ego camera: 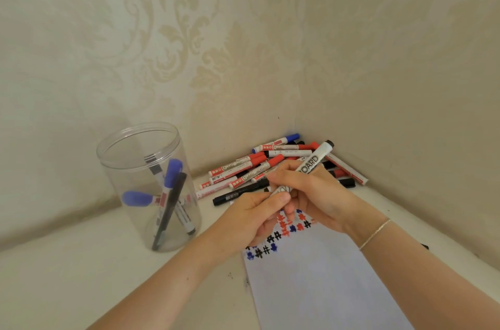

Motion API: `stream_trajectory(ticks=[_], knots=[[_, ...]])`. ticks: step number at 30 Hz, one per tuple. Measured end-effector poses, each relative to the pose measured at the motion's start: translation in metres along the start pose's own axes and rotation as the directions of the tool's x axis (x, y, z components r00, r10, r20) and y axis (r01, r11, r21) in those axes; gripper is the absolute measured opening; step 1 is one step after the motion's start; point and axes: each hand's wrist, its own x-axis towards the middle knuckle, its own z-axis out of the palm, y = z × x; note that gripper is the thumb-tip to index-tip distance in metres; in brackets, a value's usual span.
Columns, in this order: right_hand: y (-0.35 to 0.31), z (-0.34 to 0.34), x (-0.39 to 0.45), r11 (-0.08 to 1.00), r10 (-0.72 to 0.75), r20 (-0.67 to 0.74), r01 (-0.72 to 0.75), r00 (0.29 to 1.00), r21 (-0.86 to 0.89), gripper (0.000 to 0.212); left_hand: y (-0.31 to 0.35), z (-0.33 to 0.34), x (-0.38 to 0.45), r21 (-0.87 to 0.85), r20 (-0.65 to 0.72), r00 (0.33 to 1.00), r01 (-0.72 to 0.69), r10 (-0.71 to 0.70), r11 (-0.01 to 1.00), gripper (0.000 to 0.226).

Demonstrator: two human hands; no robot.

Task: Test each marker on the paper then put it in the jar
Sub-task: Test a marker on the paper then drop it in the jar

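At the frame's centre, above the top edge of the white paper sheet (322,275), the right hand (311,191) and left hand (259,218) both curl around a white black-ended whiteboard marker (315,160), with the clear plastic jar (135,145) standing well apart at left.

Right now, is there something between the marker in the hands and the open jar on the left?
Nothing visible blocks the way. The marker is held by both hands, left and right, above the paper. The jar stands to the left, open at its mouth, with bare surface between. The pile of markers lies behind, off that path.
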Motion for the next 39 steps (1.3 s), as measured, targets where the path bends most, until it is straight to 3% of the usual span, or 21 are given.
stream_trajectory(ticks=[2, 4, 8, 10, 14, 17, 20, 25, 28, 39], knots=[[-0.002, -0.002, 0.000, 1.000, -0.001, 0.010, 0.001, 1.000, -0.009, 0.013, 0.001, -0.002, -0.001, 0.043, 0.014, 1.000, 0.025, -0.026, 0.999, 0.041], [-0.003, -0.006, 0.000, 1.000, 0.001, -0.059, -0.002, 0.998, -0.017, 0.015, 0.000, -0.004, 0.000, 0.204, 0.006, 1.000, 0.004, -0.005, 0.979, 0.027], [-0.002, -0.021, -0.002, 0.996, -0.015, -0.350, 0.043, 0.937, 0.073, 0.020, -0.014, -0.018, 0.004, 0.528, -0.124, 0.992, 0.038, 0.032, 0.848, 0.062], [0.001, -0.026, -0.005, 0.989, 0.014, -0.414, 0.047, 0.910, 0.139, 0.013, -0.019, -0.024, 0.003, 0.618, -0.168, 0.985, 0.072, 0.042, 0.783, 0.060], [0.018, -0.021, -0.010, 0.983, 0.118, -0.329, -0.064, 0.937, 0.170, 0.009, -0.033, -0.023, 0.010, 0.641, -0.281, 0.951, 0.086, 0.129, 0.762, 0.039], [0.034, -0.012, -0.012, 0.985, 0.154, -0.257, -0.126, 0.954, 0.119, 0.023, -0.045, -0.020, 0.017, 0.756, -0.270, 0.954, 0.125, 0.132, 0.643, 0.033], [0.044, -0.006, -0.010, 0.993, 0.120, -0.319, -0.114, 0.940, 0.037, 0.027, -0.053, -0.021, 0.017, 0.843, -0.198, 0.974, 0.110, 0.113, 0.527, 0.030], [0.053, 0.005, -0.008, 0.959, 0.023, -0.488, -0.157, 0.873, -0.236, 0.026, -0.055, -0.023, 0.019, 0.876, -0.163, 0.980, 0.091, 0.113, 0.473, 0.031], [0.058, 0.008, -0.008, 0.946, -0.016, -0.565, -0.170, 0.825, -0.276, 0.034, -0.055, -0.024, 0.020, 0.881, -0.160, 0.981, 0.092, 0.110, 0.464, 0.033], [0.061, 0.010, -0.011, 0.922, -0.050, -0.543, -0.171, 0.838, -0.347, 0.020, -0.051, -0.027, 0.018, 0.866, -0.125, 0.990, 0.078, 0.062, 0.495, 0.039]])
